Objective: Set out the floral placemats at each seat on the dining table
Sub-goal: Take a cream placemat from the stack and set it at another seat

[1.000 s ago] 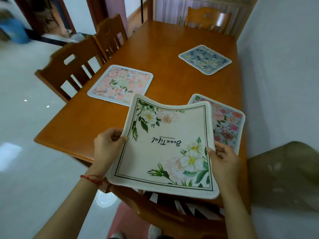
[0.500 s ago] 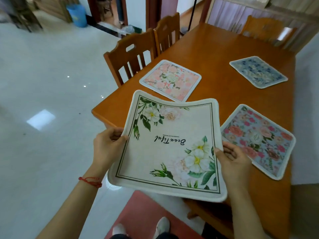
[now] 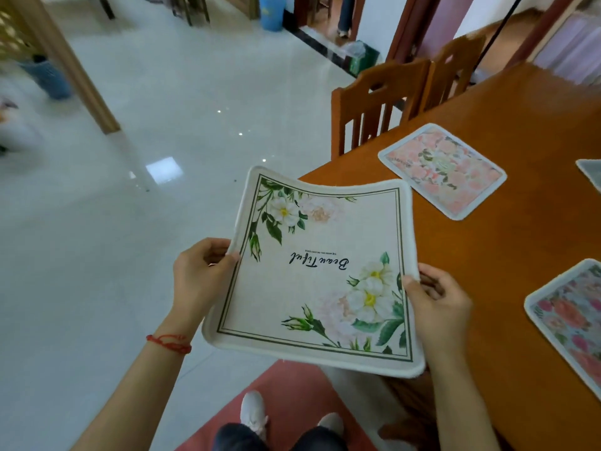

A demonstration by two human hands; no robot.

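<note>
Matt cloth placemat point(image 3: 322, 275), glossy wooden table point(image 3: 507, 255)

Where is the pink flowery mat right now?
The square pink floral placemat lies flat on the orange-brown wooden dining table, right of centre in the head view, in front of the nearer wooden chair.

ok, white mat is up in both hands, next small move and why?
Probably carry the white placemat toward the bare table corner near the closest chair and lay it flat. Left hand and right hand hold it off the table's edge; the pink placemat already lies beyond.
</note>
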